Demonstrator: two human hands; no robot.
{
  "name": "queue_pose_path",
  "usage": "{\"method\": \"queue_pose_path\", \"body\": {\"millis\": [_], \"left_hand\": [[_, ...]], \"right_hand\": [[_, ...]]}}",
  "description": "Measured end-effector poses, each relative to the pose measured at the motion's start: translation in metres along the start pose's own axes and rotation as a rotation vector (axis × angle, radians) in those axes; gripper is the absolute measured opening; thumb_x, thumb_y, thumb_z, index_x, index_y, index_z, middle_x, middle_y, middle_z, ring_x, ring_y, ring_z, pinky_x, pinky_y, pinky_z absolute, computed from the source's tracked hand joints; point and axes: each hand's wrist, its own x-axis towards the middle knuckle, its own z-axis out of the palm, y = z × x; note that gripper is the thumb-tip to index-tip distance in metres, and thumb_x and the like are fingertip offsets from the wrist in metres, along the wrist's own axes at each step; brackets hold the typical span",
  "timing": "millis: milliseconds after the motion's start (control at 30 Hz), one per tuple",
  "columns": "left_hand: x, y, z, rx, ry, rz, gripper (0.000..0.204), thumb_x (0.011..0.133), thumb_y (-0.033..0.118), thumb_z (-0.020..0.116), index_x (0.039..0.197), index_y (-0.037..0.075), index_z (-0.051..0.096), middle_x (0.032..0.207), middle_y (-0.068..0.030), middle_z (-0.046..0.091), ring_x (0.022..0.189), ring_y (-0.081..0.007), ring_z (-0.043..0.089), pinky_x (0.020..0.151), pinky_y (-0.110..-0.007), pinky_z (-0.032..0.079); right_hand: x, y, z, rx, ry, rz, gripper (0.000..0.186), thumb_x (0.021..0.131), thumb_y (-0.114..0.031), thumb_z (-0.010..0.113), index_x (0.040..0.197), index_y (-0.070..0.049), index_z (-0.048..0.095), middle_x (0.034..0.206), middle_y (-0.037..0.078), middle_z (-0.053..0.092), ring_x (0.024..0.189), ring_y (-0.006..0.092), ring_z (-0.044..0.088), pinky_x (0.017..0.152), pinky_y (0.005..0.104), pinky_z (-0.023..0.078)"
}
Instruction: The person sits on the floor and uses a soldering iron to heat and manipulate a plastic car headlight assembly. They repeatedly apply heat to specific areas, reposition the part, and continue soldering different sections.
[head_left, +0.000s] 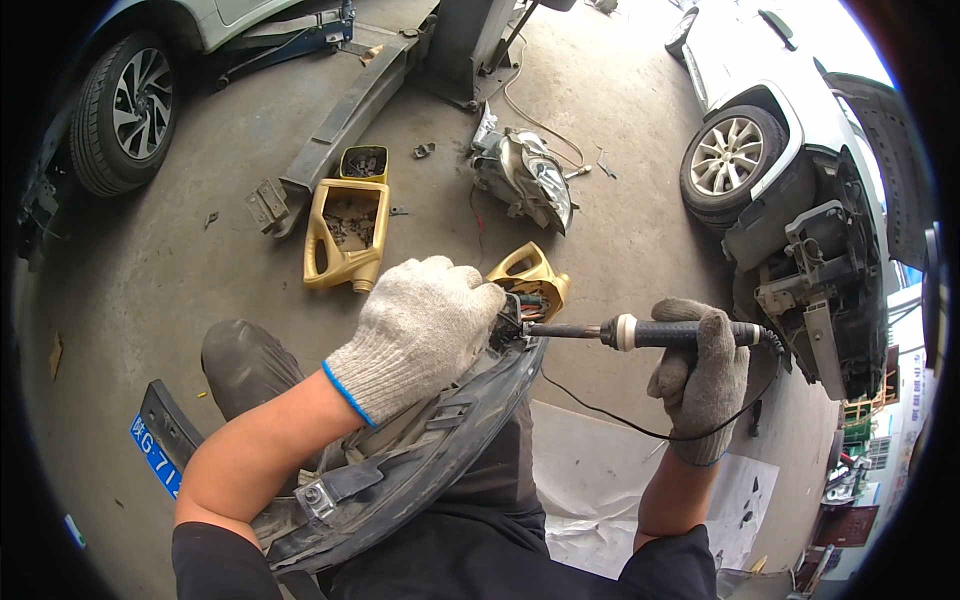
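Observation:
A dark plastic car bumper (470, 410) lies across my lap, its far end raised in front of me. My left hand (415, 325), in a pale knitted glove with a blue cuff, is closed at that end beside a small black bracket part (512, 318); its fingertips are partly hidden. My right hand (708, 385), in a dirtier grey glove, grips a soldering iron (665, 334) with a black handle and white collar. The iron lies level, pointing left, and its tip meets the bumper end by the black part. A black cord (610, 415) hangs from the handle in a loop.
Cut-open gold jugs hold small parts: one jug (322, 235) ahead, another jug (530, 268) just beyond my hands. A headlight (522, 178) sits on the floor. A lift post (462, 50) stands behind. A partly stripped white car (790, 130) is right, a wheel (125, 112) left.

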Motion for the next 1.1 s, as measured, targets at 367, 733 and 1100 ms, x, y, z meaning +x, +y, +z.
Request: {"method": "queue_pose_path", "body": {"millis": [367,733,1100], "left_hand": [[-0.0004,-0.0004,0.0019,-0.014,0.017,0.013,0.021,0.084,0.018,0.072,0.103,0.011,0.076,0.086,-0.0079,0.068,0.084,-0.0294,0.067,0.076,-0.043,0.055],[-0.0001,0.0002,0.0038,-0.004,0.041,0.019,0.018,0.083,0.017,0.072,0.1,0.011,0.075,0.084,-0.0079,0.068,0.082,-0.0293,0.067,0.075,-0.044,0.054],[0.0002,0.0001,0.0035,-0.013,0.051,0.016,0.016,0.084,0.017,0.071,0.098,0.012,0.075,0.083,-0.0081,0.067,0.081,-0.0298,0.067,0.075,-0.044,0.054]], "right_hand": [[0.0002,0.0026,-0.0017,-0.003,0.019,-0.001,0.055,0.109,-0.04,0.056,0.109,0.014,0.069,0.052,0.008,0.057,0.034,0.0128,0.048,0.034,0.0266,0.044],[-0.0001,-0.0004,0.0006,-0.023,0.035,-0.005,0.056,0.109,-0.04,0.055,0.108,0.014,0.069,0.051,0.008,0.056,0.034,0.0119,0.048,0.033,0.0258,0.042],[-0.0004,-0.0006,0.0022,-0.01,0.037,0.007,0.056,0.109,-0.04,0.054,0.109,0.014,0.069,0.051,0.007,0.056,0.034,0.012,0.048,0.033,0.0255,0.041]]}}
